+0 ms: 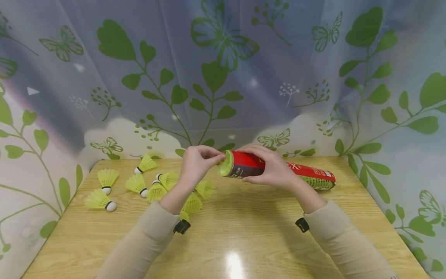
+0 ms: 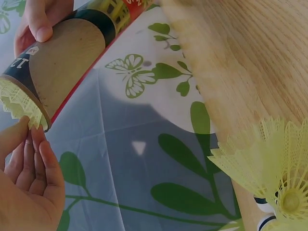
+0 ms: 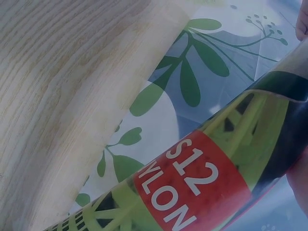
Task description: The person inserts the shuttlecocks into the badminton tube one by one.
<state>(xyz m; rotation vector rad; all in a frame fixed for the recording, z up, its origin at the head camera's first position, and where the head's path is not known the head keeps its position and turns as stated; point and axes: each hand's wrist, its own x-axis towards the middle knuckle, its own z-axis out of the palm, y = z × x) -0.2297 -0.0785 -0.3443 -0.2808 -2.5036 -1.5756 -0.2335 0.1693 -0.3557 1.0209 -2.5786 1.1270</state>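
My right hand (image 1: 273, 167) grips a red shuttlecock tube (image 1: 242, 159) around its near-left part, holding it tilted above the table. At the tube's left mouth a yellow shuttlecock (image 2: 18, 100) shows only its skirt edge; the rest of it is hidden inside. Thumb and fingertips of my left hand (image 1: 198, 162) pinch that skirt edge, seen closely in the left wrist view. Through the tube's see-through side in the right wrist view, yellow-green shuttlecock skirts (image 3: 115, 209) are visible beside the red label.
Several loose yellow shuttlecocks lie on the wooden table (image 1: 251, 232) at the left, among them one with its white cork facing right (image 1: 99, 200). Others lie partly hidden beneath my left forearm. A patterned curtain (image 1: 223, 97) hangs behind the table's back edge.
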